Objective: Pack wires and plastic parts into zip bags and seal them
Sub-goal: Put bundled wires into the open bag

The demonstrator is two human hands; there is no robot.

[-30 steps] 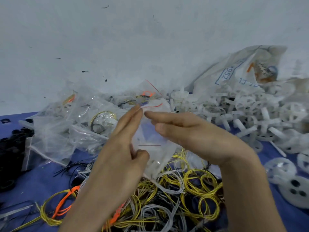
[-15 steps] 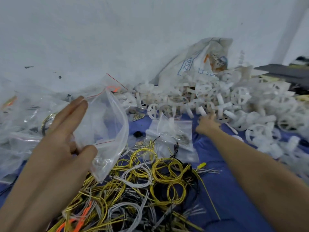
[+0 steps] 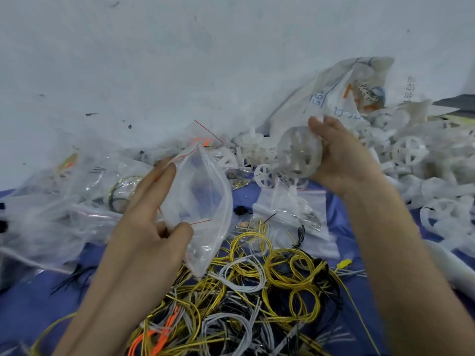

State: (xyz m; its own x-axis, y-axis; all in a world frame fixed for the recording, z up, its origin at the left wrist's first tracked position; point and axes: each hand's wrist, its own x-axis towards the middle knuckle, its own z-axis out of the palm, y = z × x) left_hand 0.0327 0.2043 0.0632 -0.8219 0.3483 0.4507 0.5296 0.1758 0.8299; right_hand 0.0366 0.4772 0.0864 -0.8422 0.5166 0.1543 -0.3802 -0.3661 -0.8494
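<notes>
One white spoked plastic wheel (image 3: 299,155) is now in my right hand (image 3: 344,160), fingers curled round its rim and thumb behind it, lifted clear of the heap of white plastic wheels and pegs (image 3: 411,155) piled against the wall on the right. Half a second ago that hand was stretched out flat into the heap with nothing in it, so the pick is made.

My left hand (image 3: 144,242) has kept its hold on the clear zip bag with the thin red seal line (image 3: 203,201). The thumb pinches the lower lip against the curled fingers, while the index and middle fingers lie straight along the upper lip. The mouth gapes toward the right, facing the wheel. The bag hangs above the tangle of yellow, grey and black wire loops (image 3: 270,278) on the blue-covered desk (image 3: 341,219), and I can't tell whether anything sits inside it yet.

Wheel and bag are still well apart, with a small filled zip bag (image 3: 295,209) lying on the desk below the gap. I judge the next step to be carrying the wheel across and sliding it in edge first, since it looks nearly as wide as the opening and could catch on the lip. Packed bags (image 3: 84,196) are stacked at the left. A wire has yet to go in, and the seal is not yet pressed.
</notes>
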